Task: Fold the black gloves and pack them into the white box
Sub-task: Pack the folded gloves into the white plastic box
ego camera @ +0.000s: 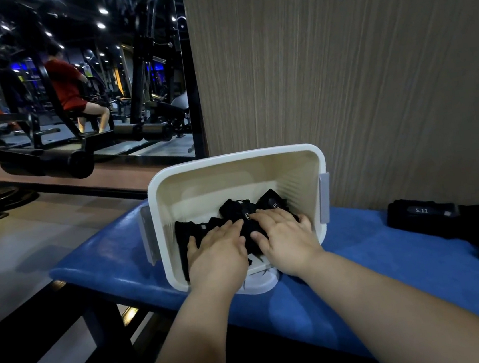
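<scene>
Blue counter (376, 270) bearing white box (234, 158), gloves (232, 210) packed across its floor; left hand (216, 254) and right hand (288, 241), flat with straight fingers, press them side by side; spare gloves (421, 215) on the counter well right of the box, nearer the right hand.

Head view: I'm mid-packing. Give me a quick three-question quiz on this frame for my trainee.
1. True or false: the left hand and right hand lie flat on the gloves in the box.
2. Where are the loose gloves? A: on the bench, right of the box. B: on the floor. C: draped over the box's rim.
3. Fill in: the bench is ___ in colour.

Key: 1 true; 2 A; 3 blue.
</scene>
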### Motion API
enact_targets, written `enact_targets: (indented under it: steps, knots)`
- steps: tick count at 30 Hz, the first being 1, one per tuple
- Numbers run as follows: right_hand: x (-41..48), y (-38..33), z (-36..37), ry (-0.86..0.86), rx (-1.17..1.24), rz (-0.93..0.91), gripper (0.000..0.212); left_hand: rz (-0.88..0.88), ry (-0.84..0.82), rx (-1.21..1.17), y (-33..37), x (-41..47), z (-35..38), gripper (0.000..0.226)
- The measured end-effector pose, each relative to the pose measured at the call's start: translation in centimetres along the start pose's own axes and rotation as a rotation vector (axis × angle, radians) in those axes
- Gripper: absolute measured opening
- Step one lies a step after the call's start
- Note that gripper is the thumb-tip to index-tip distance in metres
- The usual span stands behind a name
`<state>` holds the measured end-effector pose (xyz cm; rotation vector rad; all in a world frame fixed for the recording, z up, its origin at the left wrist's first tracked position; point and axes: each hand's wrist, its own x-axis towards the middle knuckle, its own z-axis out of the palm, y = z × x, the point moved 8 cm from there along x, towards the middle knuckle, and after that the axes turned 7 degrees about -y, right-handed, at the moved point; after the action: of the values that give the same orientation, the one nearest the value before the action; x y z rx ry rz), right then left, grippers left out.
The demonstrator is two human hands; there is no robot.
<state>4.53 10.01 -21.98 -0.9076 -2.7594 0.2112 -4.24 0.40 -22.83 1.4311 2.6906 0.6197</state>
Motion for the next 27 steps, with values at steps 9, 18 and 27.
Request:
enact_targets:
  steps: [9,18,27]
  knots:
    - [-0.1,-0.2,0.1,-0.01,-0.014,0.011,0.049,-0.014,-0.065,0.023,0.3,0.1,-0.1,0.047]
    - [-2.9,-1.0,-3.1,0.148,-0.143,-0.101,0.052,-0.054,-0.002,-0.114,1.5,-0.6,-1.6,0.048]
    - [-7.0,1.6,-3.7,-0.018,-0.126,-0.152,0.042,0.01,0.252,-0.115,2.3,-3.1,-2.3,0.046]
